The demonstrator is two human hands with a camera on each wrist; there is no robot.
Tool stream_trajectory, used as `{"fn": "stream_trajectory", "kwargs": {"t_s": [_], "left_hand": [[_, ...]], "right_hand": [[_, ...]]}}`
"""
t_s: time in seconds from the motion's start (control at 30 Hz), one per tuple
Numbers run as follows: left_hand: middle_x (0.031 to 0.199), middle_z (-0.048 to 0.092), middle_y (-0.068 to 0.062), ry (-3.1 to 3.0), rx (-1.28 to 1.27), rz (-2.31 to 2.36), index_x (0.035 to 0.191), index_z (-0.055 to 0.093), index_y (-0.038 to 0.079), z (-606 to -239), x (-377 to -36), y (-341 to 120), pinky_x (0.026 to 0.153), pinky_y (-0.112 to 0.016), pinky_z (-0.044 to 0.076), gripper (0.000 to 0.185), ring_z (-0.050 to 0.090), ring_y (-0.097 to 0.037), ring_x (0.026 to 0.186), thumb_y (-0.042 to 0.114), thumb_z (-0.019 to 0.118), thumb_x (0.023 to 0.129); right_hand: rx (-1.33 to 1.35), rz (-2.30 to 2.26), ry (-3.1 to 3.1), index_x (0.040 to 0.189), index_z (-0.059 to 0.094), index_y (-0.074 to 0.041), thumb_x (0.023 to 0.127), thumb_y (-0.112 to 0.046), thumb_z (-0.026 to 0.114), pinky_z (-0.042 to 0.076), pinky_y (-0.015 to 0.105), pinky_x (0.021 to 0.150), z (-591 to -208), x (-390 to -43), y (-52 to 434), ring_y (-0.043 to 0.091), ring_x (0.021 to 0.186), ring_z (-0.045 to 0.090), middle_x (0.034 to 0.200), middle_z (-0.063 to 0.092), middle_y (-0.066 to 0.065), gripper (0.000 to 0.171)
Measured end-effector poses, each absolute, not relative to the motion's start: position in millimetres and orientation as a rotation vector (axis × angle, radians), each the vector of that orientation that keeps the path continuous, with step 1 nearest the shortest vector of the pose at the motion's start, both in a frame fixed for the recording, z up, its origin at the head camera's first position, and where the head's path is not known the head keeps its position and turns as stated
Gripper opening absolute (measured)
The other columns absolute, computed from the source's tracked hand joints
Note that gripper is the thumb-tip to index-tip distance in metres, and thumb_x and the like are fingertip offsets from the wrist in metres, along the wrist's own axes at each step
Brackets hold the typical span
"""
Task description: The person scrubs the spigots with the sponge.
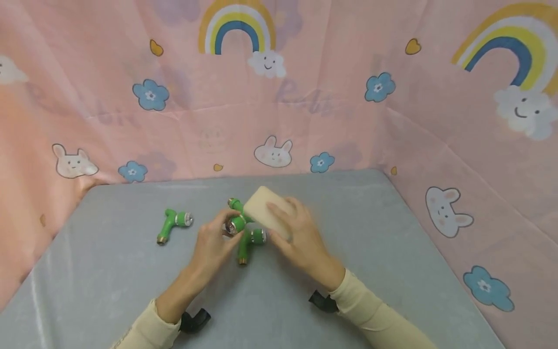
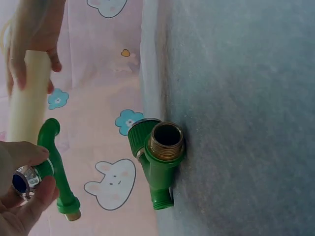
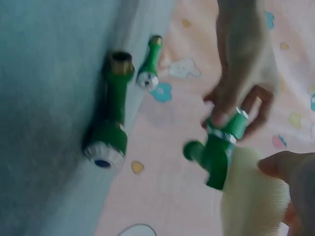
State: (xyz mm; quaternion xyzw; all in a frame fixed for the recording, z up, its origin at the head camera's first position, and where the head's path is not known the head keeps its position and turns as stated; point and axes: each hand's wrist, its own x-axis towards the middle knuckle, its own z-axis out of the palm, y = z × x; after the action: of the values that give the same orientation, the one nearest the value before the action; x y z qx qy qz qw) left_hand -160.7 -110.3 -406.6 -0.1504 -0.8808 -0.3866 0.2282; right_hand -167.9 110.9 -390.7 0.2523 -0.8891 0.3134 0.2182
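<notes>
Frame centre: left hand pinches green tap aloft; right hand, fingers curled, grips cream block against it.

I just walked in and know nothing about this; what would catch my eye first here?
Probably the two hands at the middle of the grey table: the left hand pinches a green tap, while the right hand holds a cream sponge block against it. Two more green taps lie on the table, before a pink rainbow-and-bunny cloth.
</notes>
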Motion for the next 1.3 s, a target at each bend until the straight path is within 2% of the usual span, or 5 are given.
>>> {"fn": "stream_trajectory", "kwargs": {"t_s": [0.17, 0.43, 0.73, 1.0, 1.3], "left_hand": [[0.118, 0.074, -0.017, -2.305, -0.504, -1.063, 0.115, 0.068, -0.001, -407.7, -162.0, -110.1, 0.076, -0.031, 0.064, 0.044, 0.075, -0.029, 0.095, 0.002, 0.086, 0.075], [0.128, 0.062, -0.019, -2.294, -0.473, -1.34, 0.119, 0.069, 0.001, -403.7, -166.6, -114.8, 0.089, -0.037, 0.061, 0.034, 0.065, -0.036, 0.116, -0.003, 0.076, 0.086], [0.145, 0.054, -0.024, -2.248, -0.425, -1.889, 0.145, 0.049, -0.003, -393.5, -173.8, -123.7, 0.101, -0.027, 0.053, 0.058, 0.053, -0.039, 0.136, -0.009, 0.068, 0.09], [0.135, 0.061, 0.005, -2.095, -0.511, -2.177, 0.138, 0.053, -0.008, -394.1, -172.5, -133.0, 0.101, -0.019, 0.053, 0.043, 0.061, -0.005, 0.124, -0.007, 0.061, 0.095], [0.127, 0.063, 0.007, -1.944, -0.589, -2.431, 0.127, 0.061, 0.022, -402.7, -172.1, -136.3, 0.101, -0.021, 0.054, 0.044, 0.064, -0.006, 0.118, -0.008, 0.057, 0.097]], "right_hand": [[0.669, 0.85, -2.529, 0.14, 0.062, -0.02, 0.088, -0.02, 0.077, 0.057, 0.052, 0.082, -394.6, -168.8, 109.2, 0.042, 0.122, 0.054, 0.141, 0.051, 0.025, 0.055], [0.542, 0.832, -2.576, 0.138, 0.064, -0.017, 0.087, -0.019, 0.078, 0.056, 0.051, 0.077, -390.8, -182.3, 124.9, 0.043, 0.119, 0.055, 0.14, 0.052, 0.025, 0.053], [0.882, 1.062, -2.394, 0.14, 0.061, -0.016, 0.088, -0.015, 0.076, 0.049, 0.056, 0.094, -385.8, -182.1, 127.5, 0.044, 0.127, 0.049, 0.143, 0.047, 0.024, 0.054], [1.01, 1.15, -2.387, 0.142, 0.06, -0.017, 0.09, -0.012, 0.074, 0.051, 0.055, 0.099, -388.5, -181.8, 125.1, 0.039, 0.134, 0.044, 0.148, 0.043, 0.021, 0.053], [0.912, 0.995, -2.365, 0.142, 0.059, -0.017, 0.086, -0.007, 0.079, 0.056, 0.055, 0.095, -396.1, -185.7, 125.5, 0.042, 0.13, 0.048, 0.147, 0.043, 0.024, 0.06]]}}
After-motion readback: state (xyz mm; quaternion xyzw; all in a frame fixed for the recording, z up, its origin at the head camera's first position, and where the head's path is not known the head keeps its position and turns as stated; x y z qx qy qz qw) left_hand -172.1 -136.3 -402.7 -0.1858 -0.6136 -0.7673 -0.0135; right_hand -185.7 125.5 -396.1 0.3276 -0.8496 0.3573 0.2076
